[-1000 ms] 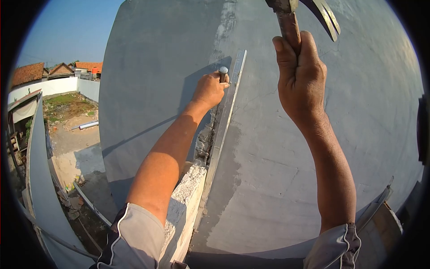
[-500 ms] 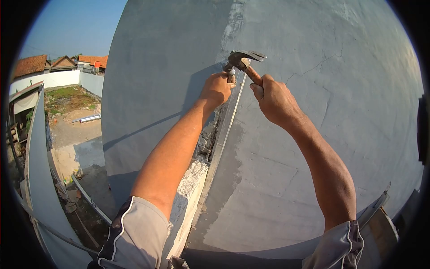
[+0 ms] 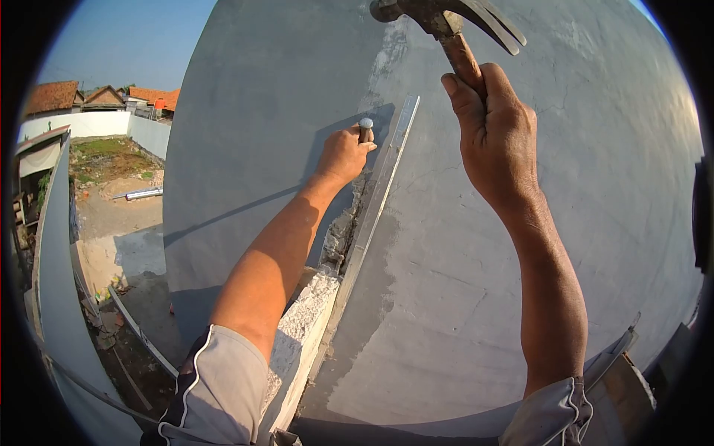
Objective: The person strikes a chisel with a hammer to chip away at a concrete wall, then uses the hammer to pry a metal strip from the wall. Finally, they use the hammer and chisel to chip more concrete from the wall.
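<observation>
My left hand [image 3: 343, 154] grips a chisel [image 3: 365, 129] against the grey wall [image 3: 483, 223]; its mushroomed, shiny struck end sticks out of the fist, and its tip is hidden. Raised above and to the right, my right hand [image 3: 500, 134] is closed round the wooden handle of a claw hammer [image 3: 439, 16]. The hammer's head is apart from the chisel, near the top of the view. A long straight metal strip [image 3: 383, 171] stands along the wall just right of my left hand. Below that hand runs a rough, chipped groove [image 3: 341, 234] in the wall.
A low wall with a broken white top [image 3: 309, 305] meets the grey wall beneath my left arm. Down at the left lie a yard [image 3: 111, 215], a narrow grey wall [image 3: 63, 260] and a pale rail [image 3: 141, 331]. Tiled roofs [image 3: 52, 97] stand beyond.
The hammer has risen away from the chisel, lifted up and right by my right hand. My left hand still holds the chisel at nearly the same place, slightly lower left in view.
</observation>
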Motion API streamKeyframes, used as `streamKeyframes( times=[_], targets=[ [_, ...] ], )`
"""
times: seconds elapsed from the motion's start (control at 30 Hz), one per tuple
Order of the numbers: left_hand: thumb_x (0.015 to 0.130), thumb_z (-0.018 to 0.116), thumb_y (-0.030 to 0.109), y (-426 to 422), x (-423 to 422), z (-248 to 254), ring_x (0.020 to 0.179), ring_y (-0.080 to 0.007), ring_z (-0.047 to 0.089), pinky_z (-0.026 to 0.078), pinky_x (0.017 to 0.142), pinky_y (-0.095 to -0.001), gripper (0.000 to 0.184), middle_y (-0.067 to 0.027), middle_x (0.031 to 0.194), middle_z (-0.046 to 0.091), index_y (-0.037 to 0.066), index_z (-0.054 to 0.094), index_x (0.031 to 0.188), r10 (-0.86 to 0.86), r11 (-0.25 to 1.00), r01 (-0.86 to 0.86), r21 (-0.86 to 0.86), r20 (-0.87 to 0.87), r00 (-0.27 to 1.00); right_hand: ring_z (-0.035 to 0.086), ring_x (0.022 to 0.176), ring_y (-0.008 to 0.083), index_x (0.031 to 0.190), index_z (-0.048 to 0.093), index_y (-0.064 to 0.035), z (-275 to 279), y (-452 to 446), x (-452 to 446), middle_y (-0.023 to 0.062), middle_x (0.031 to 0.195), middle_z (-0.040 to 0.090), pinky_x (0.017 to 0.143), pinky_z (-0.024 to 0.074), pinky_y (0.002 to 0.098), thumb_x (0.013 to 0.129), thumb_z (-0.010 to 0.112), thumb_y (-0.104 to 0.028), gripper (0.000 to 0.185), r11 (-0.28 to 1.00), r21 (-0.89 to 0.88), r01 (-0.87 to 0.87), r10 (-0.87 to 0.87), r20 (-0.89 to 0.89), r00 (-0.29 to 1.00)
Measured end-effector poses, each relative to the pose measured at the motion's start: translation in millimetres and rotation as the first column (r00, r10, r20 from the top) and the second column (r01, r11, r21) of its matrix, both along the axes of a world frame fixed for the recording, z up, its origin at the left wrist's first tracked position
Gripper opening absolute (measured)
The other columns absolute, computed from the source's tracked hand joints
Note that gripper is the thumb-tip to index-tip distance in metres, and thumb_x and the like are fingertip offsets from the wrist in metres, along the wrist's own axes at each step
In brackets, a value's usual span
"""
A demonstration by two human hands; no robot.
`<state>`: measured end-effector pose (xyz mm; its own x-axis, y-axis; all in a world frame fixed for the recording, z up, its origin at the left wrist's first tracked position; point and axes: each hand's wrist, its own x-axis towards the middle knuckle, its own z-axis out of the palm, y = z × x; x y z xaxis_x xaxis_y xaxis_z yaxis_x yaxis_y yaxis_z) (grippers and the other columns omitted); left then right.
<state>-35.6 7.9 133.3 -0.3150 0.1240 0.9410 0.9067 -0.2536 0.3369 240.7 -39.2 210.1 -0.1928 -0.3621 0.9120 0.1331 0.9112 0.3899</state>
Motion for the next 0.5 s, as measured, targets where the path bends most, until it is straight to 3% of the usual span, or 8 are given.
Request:
streamKeyframes(
  times=[0.17,0.2,0.23,0.27,0.33,0.43,0.47,0.5],
  targets=[
    [0.088,0.075,0.014,-2,-11,-14,0.072,-0.0225,0.064,0.052,0.071,-0.0386,0.013,-0.0082,0.079,0.068,0.003,0.067,0.089,-0.048,0.996,0.051,0.071,-0.042,0.998,0.051,0.052,0.0083,0.109,0.053,-0.0060,-15,7,-30,0.0032,0.066,0.055,0.048,0.0443,0.0283,0.108,0.052,-0.020,0.014,0.867,0.280,-0.412,0.441,-0.049,0.896],
    [0.088,0.075,0.014,-3,-10,-18,0.072,-0.0239,0.064,0.052,0.072,-0.0390,0.014,-0.0089,0.079,0.068,0.003,0.068,0.091,-0.039,0.997,0.039,0.065,-0.008,0.999,0.058,0.053,0.0140,0.111,0.053,-0.0050,-25,21,-42,0.0067,0.069,0.060,0.050,0.0485,0.0335,0.107,0.053,-0.022,0.018,0.930,0.252,-0.266,0.280,-0.017,0.960],
    [0.088,0.075,0.015,-3,-8,-20,0.073,-0.0254,0.065,0.052,0.072,-0.0394,0.014,-0.0096,0.080,0.069,0.003,0.068,0.092,-0.031,0.998,0.030,0.056,0.021,0.999,0.063,0.058,0.0202,0.109,0.055,-0.0032,-32,21,-41,0.0114,0.071,0.063,0.053,0.0506,0.0387,0.106,0.055,-0.025,0.022,0.962,-0.082,0.260,-0.227,0.290,0.930],
    [0.088,0.075,0.015,-3,-6,-20,0.073,-0.0268,0.065,0.052,0.073,-0.0398,0.015,-0.0103,0.081,0.069,0.003,0.068,0.094,-0.026,0.998,0.024,0.052,0.043,0.999,0.065,0.058,0.0223,0.105,0.057,-0.0026,-29,30,-51,0.0130,0.070,0.066,0.053,0.0508,0.0411,0.105,0.056,-0.029,0.026,0.857,-0.125,0.500,-0.370,0.527,0.765],
    [0.088,0.075,0.019,0,-1,-19,0.084,-0.0341,0.067,0.053,0.076,-0.0437,0.020,-0.0139,0.090,0.071,0.003,0.066,0.094,0.020,0.999,-0.018,0.048,-0.035,0.999,0.067,0.057,0.0256,0.099,0.055,-0.0019,-23,21,-49,0.0129,0.063,0.063,0.051,0.0518,0.0406,0.106,0.054,-0.032,0.031,0.851,-0.178,0.494,-0.327,0.558,0.763],
    [0.086,0.076,0.018,1,0,-21,0.081,-0.0355,0.066,0.053,0.074,-0.0436,0.020,-0.0146,0.086,0.069,0.002,0.064,0.092,-0.035,0.998,0.035,0.053,-0.009,0.999,0.065,0.053,0.0250,0.099,0.055,-0.0031,-25,0,-35,0.0121,0.062,0.062,0.048,0.0499,0.0399,0.106,0.054,-0.033,0.031,0.979,-0.181,0.098,-0.041,0.294,0.955],
    [0.086,0.076,0.018,0,-1,-20,0.080,-0.0357,0.066,0.053,0.073,-0.0437,0.020,-0.0148,0.086,0.069,0.002,0.064,0.092,-0.041,0.998,0.042,0.055,-0.021,0.999,0.052,0.054,0.0134,0.093,0.051,-0.0044,-26,2,-38,0.0051,0.060,0.052,0.050,0.0428,0.0331,0.107,0.056,-0.026,0.026,0.990,-0.093,-0.105,0.116,0.124,0.986],
    [0.086,0.076,0.018,1,-2,-21,0.079,-0.0360,0.066,0.053,0.073,-0.0437,0.020,-0.0149,0.085,0.068,0.002,0.064,0.092,-0.050,0.997,0.051,0.056,-0.031,0.998,0.053,0.053,0.0141,0.094,0.052,-0.0040,-29,12,-44,0.0053,0.060,0.053,0.050,0.0435,0.0336,0.107,0.055,-0.028,0.027,0.982,0.000,-0.188,0.188,0.066,0.980]
  ],
)
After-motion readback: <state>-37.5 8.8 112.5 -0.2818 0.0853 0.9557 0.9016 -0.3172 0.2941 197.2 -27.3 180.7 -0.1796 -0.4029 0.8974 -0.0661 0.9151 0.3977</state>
